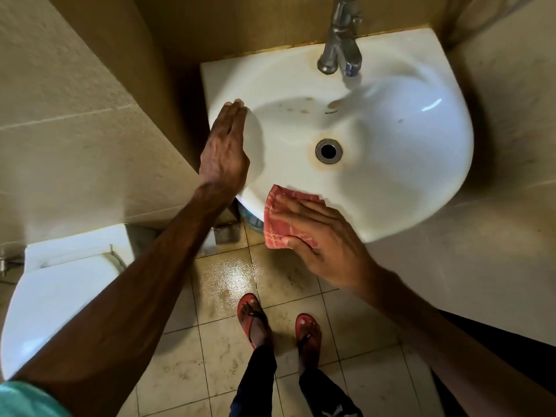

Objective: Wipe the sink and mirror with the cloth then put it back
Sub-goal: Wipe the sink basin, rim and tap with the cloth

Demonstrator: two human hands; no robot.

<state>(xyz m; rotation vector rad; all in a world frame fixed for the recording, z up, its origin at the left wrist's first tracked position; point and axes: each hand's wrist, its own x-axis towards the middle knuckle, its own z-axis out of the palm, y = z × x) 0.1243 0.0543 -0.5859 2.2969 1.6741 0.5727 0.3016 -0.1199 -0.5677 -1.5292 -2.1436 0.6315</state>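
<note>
At the front rim of the white ceramic sink, the person's right hand lies spread over a red patterned cloth and presses it flat against the porcelain. The fingers are stretched out along the rim and the thumb rests on the part of the cloth that hangs over the edge. The left hand rests on the sink's left rim, palm down, fingers straight and close together, holding nothing. A round metal drain sits in the middle of the basin with a rusty ring around it, and some brownish marks show on the back slope. A chrome tap stands at the back edge. To the left is a white toilet with its lid down. Below, two feet in red sandals stand on beige floor tiles, which look wet and glossy just beside the sink.
</note>
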